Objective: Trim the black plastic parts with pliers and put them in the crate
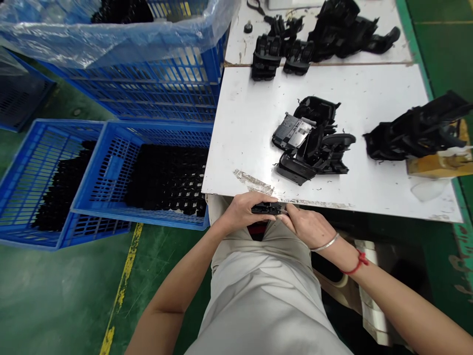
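Note:
A small black plastic part [266,208] is held level just off the table's front edge, above my lap. My left hand [239,211] is closed around its left end, thumb and fingers on either side. At the part's right end, my right hand [309,226] is closed in a pinch. A thin, pale sliver shows by the right fingertips, too small to name. Beyond my hands, a pile of black plastic parts [318,143] lies on the white table [244,118], with a grey piece [293,130] on its left side.
More black parts [268,54] lie at the table's back. Stacked black parts [410,129] lean by a yellowish block [436,163] on the right. Blue crates [117,167] with black parts stand left, below a bigger plastic-lined blue crate [148,81]. Thin black scraps dot the tabletop.

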`<state>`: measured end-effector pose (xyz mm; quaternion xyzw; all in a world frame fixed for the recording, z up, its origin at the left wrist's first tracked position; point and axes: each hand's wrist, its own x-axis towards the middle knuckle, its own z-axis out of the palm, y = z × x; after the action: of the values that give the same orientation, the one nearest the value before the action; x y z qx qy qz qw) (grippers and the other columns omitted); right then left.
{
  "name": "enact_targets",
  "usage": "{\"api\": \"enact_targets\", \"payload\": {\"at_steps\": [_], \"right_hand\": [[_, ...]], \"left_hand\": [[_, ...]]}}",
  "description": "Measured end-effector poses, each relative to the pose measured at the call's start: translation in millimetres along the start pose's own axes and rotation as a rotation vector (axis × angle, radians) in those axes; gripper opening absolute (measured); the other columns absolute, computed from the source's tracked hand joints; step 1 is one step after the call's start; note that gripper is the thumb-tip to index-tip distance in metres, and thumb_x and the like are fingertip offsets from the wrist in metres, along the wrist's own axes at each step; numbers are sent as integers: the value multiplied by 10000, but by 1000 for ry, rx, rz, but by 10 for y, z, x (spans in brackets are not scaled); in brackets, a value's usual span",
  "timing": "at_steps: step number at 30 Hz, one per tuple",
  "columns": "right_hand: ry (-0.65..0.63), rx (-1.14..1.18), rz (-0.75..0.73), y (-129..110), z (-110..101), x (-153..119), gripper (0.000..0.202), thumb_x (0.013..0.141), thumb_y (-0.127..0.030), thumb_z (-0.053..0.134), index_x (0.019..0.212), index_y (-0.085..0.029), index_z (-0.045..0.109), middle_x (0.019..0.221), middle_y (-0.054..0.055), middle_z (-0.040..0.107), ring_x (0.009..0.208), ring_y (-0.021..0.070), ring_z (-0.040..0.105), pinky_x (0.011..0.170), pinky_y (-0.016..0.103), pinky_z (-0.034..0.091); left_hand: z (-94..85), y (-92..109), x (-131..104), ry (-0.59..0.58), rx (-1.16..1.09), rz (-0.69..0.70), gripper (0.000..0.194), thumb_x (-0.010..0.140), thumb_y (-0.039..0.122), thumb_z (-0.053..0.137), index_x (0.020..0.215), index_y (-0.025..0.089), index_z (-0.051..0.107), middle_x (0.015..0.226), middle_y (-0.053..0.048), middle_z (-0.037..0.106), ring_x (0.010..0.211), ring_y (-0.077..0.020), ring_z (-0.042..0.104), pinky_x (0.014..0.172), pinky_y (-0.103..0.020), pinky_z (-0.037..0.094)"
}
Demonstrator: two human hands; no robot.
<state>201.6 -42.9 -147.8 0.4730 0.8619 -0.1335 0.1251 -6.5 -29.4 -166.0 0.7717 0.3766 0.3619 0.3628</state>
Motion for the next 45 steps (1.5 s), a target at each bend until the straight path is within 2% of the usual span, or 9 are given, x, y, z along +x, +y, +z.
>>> {"api": "enact_targets", "payload": {"at_steps": [12,22,27,36,45], "right_hand": [[140,-8,-40,31,68,-21,640,983,-508,50,875,-141,562,547,70,614,453,179,574,419,259,128],[244,-15,-86,83,51,-25,674,984,-513,75,772,-138,593,490,51,578,401,151,515,423,252,111],[226,-28,-95,77,54,-5,701,980,-488,26,771,-134,594,456,50,543,374,159,486,411,251,99],[135,-5,-107,78,118,30,576,981,-447,118,809,-135,571,480,50,552,391,162,495,421,256,95],[250,-28,-152,126,110,30,697,979,-505,24,766,-145,581,461,36,532,379,147,472,423,252,107]], "left_hand": [[-5,-22,-4,-16,7,11,373,774,382,696,1081,177,644,995,-59,724,930,-181,675,841,-283,541],[27,-54,3,40,15,111,346,765,326,713,1049,145,635,976,-72,726,925,-169,677,849,-273,544],[45,-73,8,52,31,145,334,759,313,723,1032,144,628,956,-79,726,912,-177,677,835,-289,549],[48,-80,21,57,30,186,294,780,293,706,1023,151,622,951,-78,724,909,-168,675,838,-284,552],[44,-103,19,38,51,212,303,799,305,686,1048,149,615,981,-82,723,925,-171,678,848,-284,554]]}}
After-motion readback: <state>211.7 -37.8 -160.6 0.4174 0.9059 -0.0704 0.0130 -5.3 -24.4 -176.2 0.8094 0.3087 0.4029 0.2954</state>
